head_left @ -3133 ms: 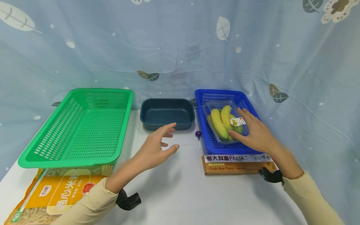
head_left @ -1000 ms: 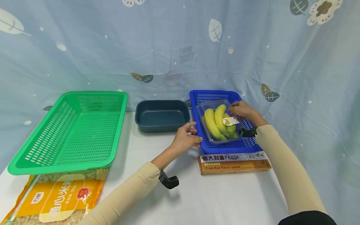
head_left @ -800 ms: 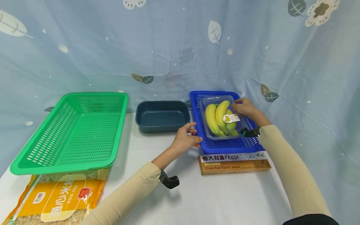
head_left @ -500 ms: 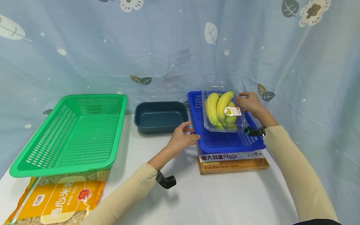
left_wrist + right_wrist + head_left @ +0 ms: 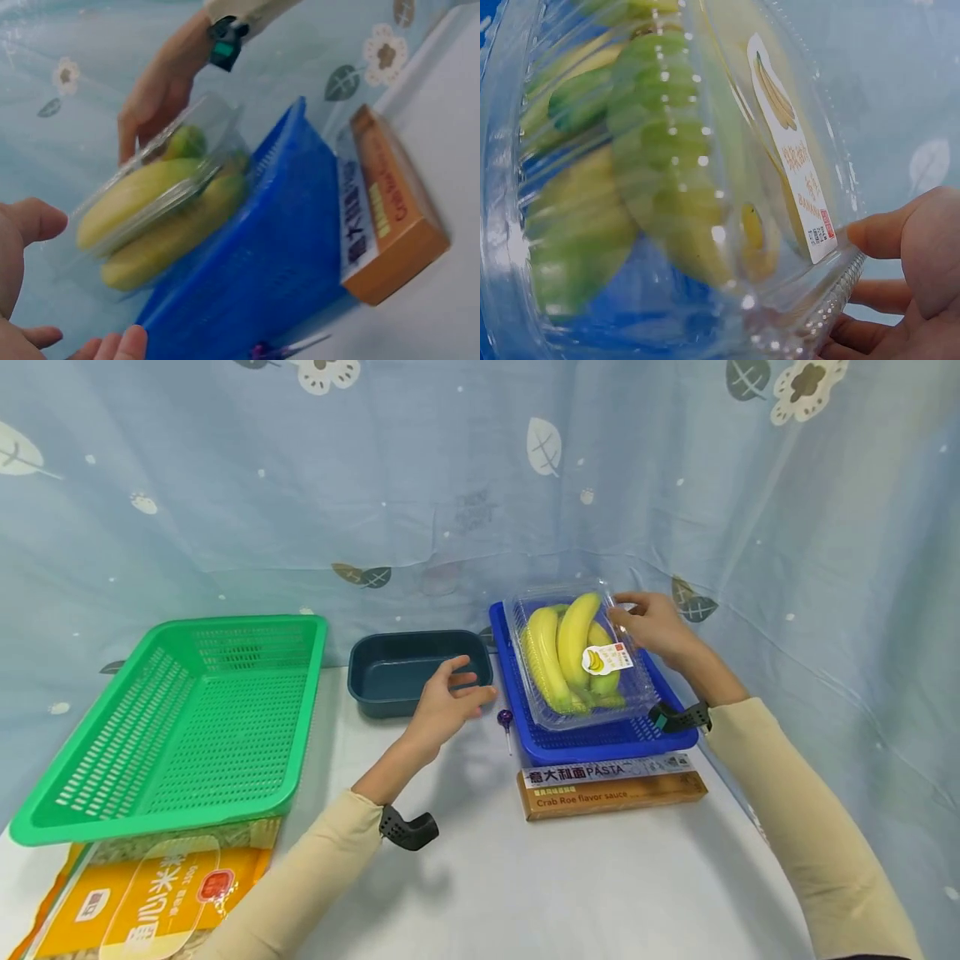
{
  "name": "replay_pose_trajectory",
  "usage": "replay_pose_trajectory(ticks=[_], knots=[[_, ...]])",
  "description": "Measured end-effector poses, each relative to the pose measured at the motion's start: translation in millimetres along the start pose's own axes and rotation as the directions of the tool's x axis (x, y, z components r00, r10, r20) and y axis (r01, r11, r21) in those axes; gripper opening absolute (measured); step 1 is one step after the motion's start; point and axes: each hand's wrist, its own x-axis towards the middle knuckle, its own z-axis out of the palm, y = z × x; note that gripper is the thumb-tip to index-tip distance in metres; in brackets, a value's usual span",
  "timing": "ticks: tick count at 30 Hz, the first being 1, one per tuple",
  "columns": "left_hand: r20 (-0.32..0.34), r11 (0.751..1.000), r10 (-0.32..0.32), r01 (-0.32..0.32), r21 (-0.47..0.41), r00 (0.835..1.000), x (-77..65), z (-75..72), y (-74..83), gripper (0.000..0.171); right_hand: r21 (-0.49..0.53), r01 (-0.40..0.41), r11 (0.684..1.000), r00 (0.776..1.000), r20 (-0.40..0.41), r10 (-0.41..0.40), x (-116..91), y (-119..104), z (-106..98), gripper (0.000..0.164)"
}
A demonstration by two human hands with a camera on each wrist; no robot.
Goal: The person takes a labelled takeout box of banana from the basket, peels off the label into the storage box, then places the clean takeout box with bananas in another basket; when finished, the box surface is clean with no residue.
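My right hand [image 5: 651, 625] pinches the right edge of a clear plastic box of bananas [image 5: 573, 652], thumb on the lid side and fingers beneath in the right wrist view. The box [image 5: 727, 172] carries a white banana label. It is raised and tilted over the blue basket [image 5: 600, 745]; in the left wrist view it stands clear above the basket rim [image 5: 292, 120]. My left hand [image 5: 444, 703] hovers with spread, slightly bent fingers, holding nothing, left of the basket and in front of the dark teal tub [image 5: 382, 708].
A purple-wrapped lollipop [image 5: 506, 718] lies left of the blue basket. The orange pasta box [image 5: 615, 795] is along its front. At left stands a green basket [image 5: 300, 718], with an orange food bag [image 5: 161, 893] at its front edge. A curtain [image 5: 420, 468] hangs behind.
My right hand has taken hold of the banana box and lifted it out of the blue basket. My left hand went to the basket's left rim, then drew back left.
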Motion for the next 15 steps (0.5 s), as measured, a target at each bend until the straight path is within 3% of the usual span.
replay_pose_trajectory(ticks=[7, 15], knots=[[-0.028, 0.999, 0.036, -0.035, 0.033, 0.999, -7.2, -11.7, 14.2, 0.083, -0.004, 0.101, 0.995, 0.994, 0.033, -0.101, -12, -26, 8, 0.054], [-0.017, 0.998, 0.056, -0.056, 0.019, 0.998, -14.9, -18.8, 16.3, 0.082, 0.007, 0.163, 0.987, 0.986, 0.032, -0.163, -21, -45, 9, 0.053]])
